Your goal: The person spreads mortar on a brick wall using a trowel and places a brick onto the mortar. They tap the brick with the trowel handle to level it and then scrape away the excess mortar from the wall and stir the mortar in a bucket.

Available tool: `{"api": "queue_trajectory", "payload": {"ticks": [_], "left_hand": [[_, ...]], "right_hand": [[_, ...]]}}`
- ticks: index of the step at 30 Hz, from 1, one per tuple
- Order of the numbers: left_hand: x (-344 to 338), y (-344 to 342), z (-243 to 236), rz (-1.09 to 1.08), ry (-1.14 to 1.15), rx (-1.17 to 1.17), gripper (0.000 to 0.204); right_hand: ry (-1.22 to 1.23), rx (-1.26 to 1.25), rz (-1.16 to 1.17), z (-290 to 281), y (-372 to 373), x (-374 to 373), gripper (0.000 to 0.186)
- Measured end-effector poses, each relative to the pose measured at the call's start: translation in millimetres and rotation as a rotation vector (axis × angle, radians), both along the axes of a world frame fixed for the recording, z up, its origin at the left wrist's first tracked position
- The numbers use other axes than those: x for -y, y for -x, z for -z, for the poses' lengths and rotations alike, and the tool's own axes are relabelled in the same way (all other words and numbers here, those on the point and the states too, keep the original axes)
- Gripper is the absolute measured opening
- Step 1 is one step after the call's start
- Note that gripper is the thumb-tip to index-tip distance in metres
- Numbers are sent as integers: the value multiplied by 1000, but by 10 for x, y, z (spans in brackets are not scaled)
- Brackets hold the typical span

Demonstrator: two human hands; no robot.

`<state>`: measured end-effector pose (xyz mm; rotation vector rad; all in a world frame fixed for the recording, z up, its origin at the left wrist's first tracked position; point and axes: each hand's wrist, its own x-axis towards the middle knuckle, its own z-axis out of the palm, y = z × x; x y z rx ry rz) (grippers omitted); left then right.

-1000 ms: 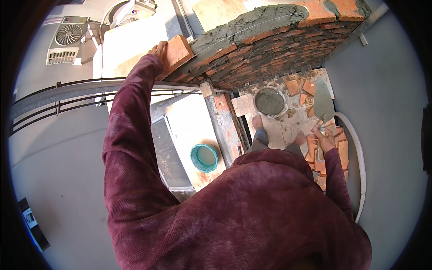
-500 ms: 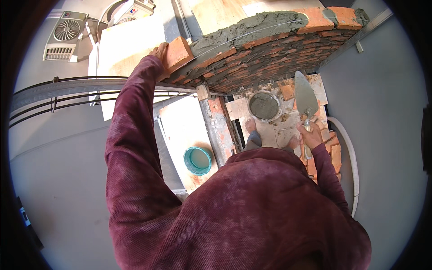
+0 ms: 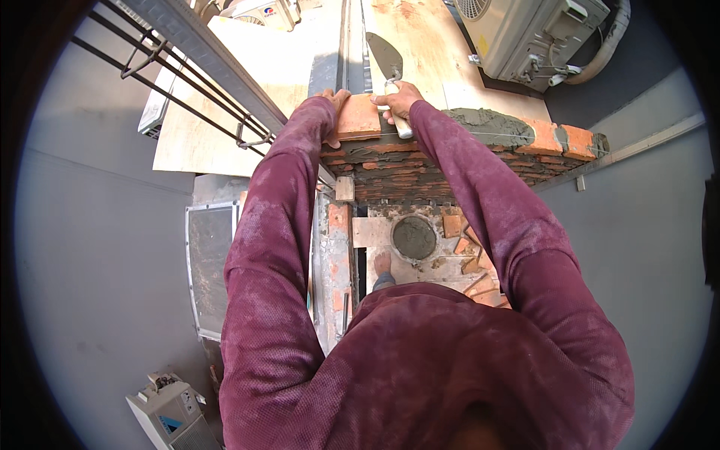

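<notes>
On top of the brick wall (image 3: 420,166), at its left end, lies an orange brick (image 3: 358,120). My left hand (image 3: 331,111) grips this brick by its left side, fingers over the edge. Close by on the right, my right hand (image 3: 400,100) is closed around the pale handle of a trowel (image 3: 385,57), whose blade points away over the far side of the wall. Grey wet mortar (image 3: 491,127) covers the wall top further right, and a thin line runs along its edge. Two set bricks (image 3: 541,136) sit toward the right end.
Below, a round tub of mortar (image 3: 414,238) stands on the boards near my foot (image 3: 383,262), with loose bricks (image 3: 480,289) to its right. Rebar rods (image 3: 180,90) slant along the left. An air-conditioner unit (image 3: 525,37) stands beyond the wall.
The trowel in my right hand has come up from low on the right to beside the brick. The brick now lies level on the wall end, my left hand still on it. The view has shifted.
</notes>
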<state>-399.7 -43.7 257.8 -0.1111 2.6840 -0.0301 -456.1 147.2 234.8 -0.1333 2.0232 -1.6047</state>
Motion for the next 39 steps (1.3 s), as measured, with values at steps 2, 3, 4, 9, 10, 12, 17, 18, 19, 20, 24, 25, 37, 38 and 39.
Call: {"api": "queue_trajectory", "payload": {"ticks": [2,3,4,9,10,12,17,18,19,20,24,25,37,38,39], "left_hand": [[149,-152,4,-36,-24,14,131],[194,-205,-8,-53,-37,18,132],[177,-206,46,-63,-62,23,132],[-216,-1609,124,55,-1004,-514,49],[-180,-1896,209,-258,-1059,-509,23],[86,-2146,814,-769,-1349,-824,17],[660,-1828,1305,-1056,-1127,-1341,20],[683,-1784,1279,-1027,-1100,-1384,20],[696,-1776,1246,-997,-1080,-1416,20],[723,-1816,1155,-1031,-1240,-1284,24],[815,-2293,508,-812,-1418,-435,28],[935,-2443,509,-629,-1475,-275,31],[2612,-218,878,-401,-1443,-219,44],[2706,-38,843,-354,-1323,-69,48],[2575,73,924,-302,-1413,-25,50]], "right_hand": [[-7,33,-38,102,-74,298,60],[-12,47,-56,125,-89,417,59],[-46,27,-96,178,-65,435,48],[-127,-32,-108,243,-5,328,34],[-137,-48,-89,211,-55,345,37],[-149,-85,-97,178,-70,411,44],[-133,-102,-137,329,14,412,53],[-110,-105,-138,363,21,419,60],[-113,-114,-135,353,-30,403,68],[-120,-123,-141,362,-24,382,71],[-120,-140,-145,339,-36,347,77],[-126,-143,-129,329,-28,283,77],[-156,-111,-83,244,-16,319,81],[-147,-113,-83,171,-14,362,81],[-167,-109,-67,187,22,300,80]]}}
